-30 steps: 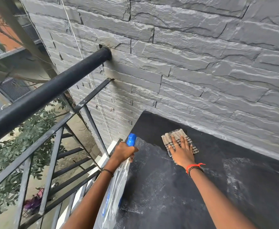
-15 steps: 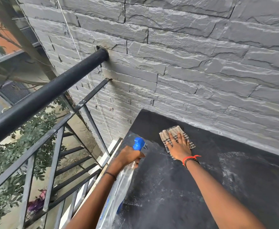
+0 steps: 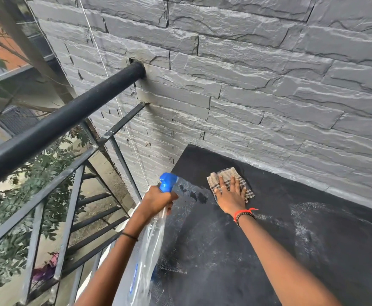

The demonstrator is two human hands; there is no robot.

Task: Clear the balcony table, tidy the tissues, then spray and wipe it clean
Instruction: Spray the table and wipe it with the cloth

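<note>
Head view: you spray with one hand and press the cloth with the other on the black surface (image 3: 269,250).

Your left hand (image 3: 156,200) has its grip clenched around the neck of the clear spray bottle (image 3: 149,246), whose blue nozzle (image 3: 168,181) points past your knuckles toward the wet dark spots just ahead of that grip. Your right hand (image 3: 230,195) lies flat, fingers spread, its grip released, pressing the checked cloth (image 3: 229,174) onto the surface, just to the right of the spray grip and near the grey stone wall (image 3: 246,85). A black railing (image 3: 59,124) runs to the left of your left hand.
</note>
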